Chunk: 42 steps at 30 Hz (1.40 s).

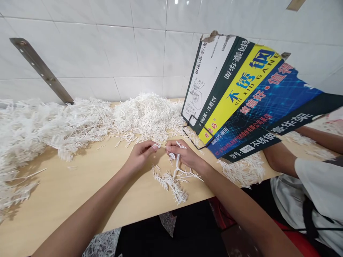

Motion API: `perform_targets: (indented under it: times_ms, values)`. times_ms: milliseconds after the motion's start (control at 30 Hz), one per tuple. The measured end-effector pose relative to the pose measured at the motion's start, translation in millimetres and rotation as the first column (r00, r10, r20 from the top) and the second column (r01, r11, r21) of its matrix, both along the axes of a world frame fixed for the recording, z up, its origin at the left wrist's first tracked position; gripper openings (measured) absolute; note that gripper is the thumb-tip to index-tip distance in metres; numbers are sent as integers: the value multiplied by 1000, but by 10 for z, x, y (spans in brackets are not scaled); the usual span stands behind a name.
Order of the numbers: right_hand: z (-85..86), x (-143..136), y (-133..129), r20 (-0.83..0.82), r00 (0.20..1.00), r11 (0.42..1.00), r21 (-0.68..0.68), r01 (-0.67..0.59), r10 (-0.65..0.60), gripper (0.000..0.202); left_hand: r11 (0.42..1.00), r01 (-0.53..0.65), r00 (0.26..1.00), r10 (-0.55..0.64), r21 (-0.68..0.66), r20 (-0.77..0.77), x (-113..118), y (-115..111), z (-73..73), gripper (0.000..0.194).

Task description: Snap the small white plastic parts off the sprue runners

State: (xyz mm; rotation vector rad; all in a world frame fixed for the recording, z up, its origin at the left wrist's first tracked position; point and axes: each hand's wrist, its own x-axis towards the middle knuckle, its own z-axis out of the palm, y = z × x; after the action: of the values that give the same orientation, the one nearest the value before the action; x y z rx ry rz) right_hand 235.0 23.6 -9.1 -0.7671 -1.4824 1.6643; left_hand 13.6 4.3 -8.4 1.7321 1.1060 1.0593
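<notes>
A white branched plastic piece point(177, 167) hangs from my right hand point(183, 153), whose fingers are closed round its upper part. Its feathery lower twigs point(174, 185) reach down over the wooden table point(118, 207) near the front edge. Just to the left, my left hand point(142, 151) pinches a small white bit point(158, 145) between thumb and forefinger. A narrow gap separates the fingertips of the two hands. Behind them lies a large heap of white branching pieces point(150, 114).
More white pieces point(53, 121) spread along the wall at left. A printed cardboard panel point(241, 96) stands tilted at right, a black cord at its lower corner. Beyond it, another person's arm point(280, 159) and pale shirt show beside a smaller white pile point(243, 169).
</notes>
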Motion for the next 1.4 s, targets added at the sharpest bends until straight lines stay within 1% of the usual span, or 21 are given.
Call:
perform_targets:
  times_ms: [67,133,200,300,367,400,433,467,500,567,633,733,867,933,1000,1100,1200,1300,1367,1400]
  values:
    - [-4,-21,21,34,995,996,23,92,-93,26,991,-123,990,126,51,-65,-10,26,-23,29]
    - [-9,-38,35,54,984,985,55,165,-168,28,975,-192,969,206,113,-135,-12,40,-43,33]
    - [-10,-53,38,65,975,975,84,207,-213,29,963,-202,950,236,177,-203,-3,46,-63,38]
    - [-3,-74,21,70,974,973,102,209,-217,32,943,-171,926,253,286,-279,17,47,-97,39]
    - [7,-88,6,80,977,976,102,191,-200,34,899,-192,906,316,393,-282,31,39,-110,34]
    - [12,-93,0,88,977,977,106,186,-196,34,878,-205,900,342,433,-268,38,28,-110,31]
    - [17,-97,-4,95,976,976,115,184,-195,35,870,-206,905,343,448,-251,48,13,-103,31]
    - [21,-99,-6,102,974,974,129,186,-200,35,882,-188,919,313,432,-238,62,-5,-91,31]
    - [23,-100,-7,109,971,969,149,196,-213,35,907,-147,939,253,395,-233,79,-27,-74,32]
    - [20,-95,-5,120,960,954,199,226,-252,34,951,-30,964,108,307,-243,124,-71,-35,34]
    - [3,-87,-3,132,945,932,256,258,-298,32,963,50,962,24,264,-270,173,-103,-5,34]
    - [-51,-85,-5,167,929,904,339,262,-331,28,968,52,957,21,246,-288,224,-121,2,30]
    - [-107,-106,-20,199,918,884,400,242,-341,21,982,32,946,31,188,-323,233,-117,-39,29]
    - [-98,-119,-30,199,915,871,429,241,-351,19,983,53,944,9,178,-330,224,-116,-51,31]
    - [-68,-126,-40,174,928,872,433,227,-328,21,978,107,951,-48,179,-307,211,-117,-44,33]
    - [-22,-128,-59,120,971,923,352,155,-209,32,963,223,956,-185,153,-226,195,-125,-6,39]
    - [-16,-131,-81,54,993,975,204,90,-103,42,956,276,959,-266,100,-101,206,-140,13,44]
    - [-33,-147,-96,-68,995,996,45,83,-79,48,963,268,963,-269,42,32,240,-150,-5,47]
    - [-32,-156,-94,-124,988,996,-8,90,-91,48,971,238,967,-240,28,83,254,-149,-20,44]
    - [-25,-157,-88,-124,987,995,-10,99,-99,46,975,217,972,-220,39,87,254,-146,-22,42]
